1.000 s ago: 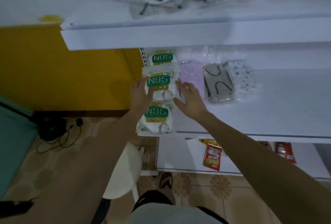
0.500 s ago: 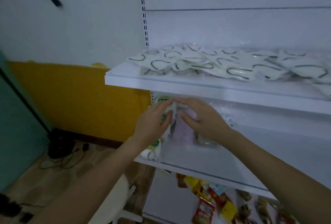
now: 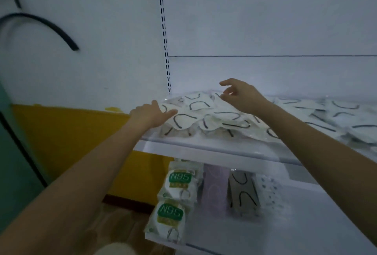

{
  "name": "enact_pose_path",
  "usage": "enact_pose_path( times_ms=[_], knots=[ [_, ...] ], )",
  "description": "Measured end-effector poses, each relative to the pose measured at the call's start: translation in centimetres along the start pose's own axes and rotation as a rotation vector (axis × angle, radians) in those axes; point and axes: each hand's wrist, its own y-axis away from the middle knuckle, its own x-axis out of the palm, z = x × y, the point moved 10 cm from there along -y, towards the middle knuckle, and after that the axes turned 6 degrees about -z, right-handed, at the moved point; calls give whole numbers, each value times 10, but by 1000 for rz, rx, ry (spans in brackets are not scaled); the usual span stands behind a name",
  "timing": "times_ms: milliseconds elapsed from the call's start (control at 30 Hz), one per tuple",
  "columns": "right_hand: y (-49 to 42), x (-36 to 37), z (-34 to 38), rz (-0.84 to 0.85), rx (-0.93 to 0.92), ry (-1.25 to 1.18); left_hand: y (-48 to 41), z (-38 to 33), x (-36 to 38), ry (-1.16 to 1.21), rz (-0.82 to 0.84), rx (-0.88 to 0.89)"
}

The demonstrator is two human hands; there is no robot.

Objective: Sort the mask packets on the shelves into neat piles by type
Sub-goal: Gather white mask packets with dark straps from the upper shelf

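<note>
Slippery heap of clear-wrapped white masks (image 3: 206, 115) on upper white shelf (image 3: 204, 151) is touched by flat left hand (image 3: 151, 114), right hand (image 3: 242, 96) held above with fingers released; packets could be swept off.

Packets (image 3: 204, 116) by left hand (image 3: 151, 114): clear plastic wrap, glossy, crinkled. Shelf (image 3: 204, 152) beneath: white, smooth, slight sheen. N95 packs (image 3: 179, 181) lower down: glossy printed plastic. Back panel (image 3: 265, 20) beyond right hand (image 3: 240, 95): matt, smooth.
</note>
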Motion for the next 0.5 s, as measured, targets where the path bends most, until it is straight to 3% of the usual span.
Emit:
enact_pose_path(
  times_ms=[167,367,500],
  knots=[
    [-51,32,-16,89,86,67,-41,4,16,57,82,28],
    [-94,84,-31,278,173,274,-50,-3,15,377,40,132],
    [-98,101,-35,320,237,277,-52,7,11,479,40,67]
  ],
)
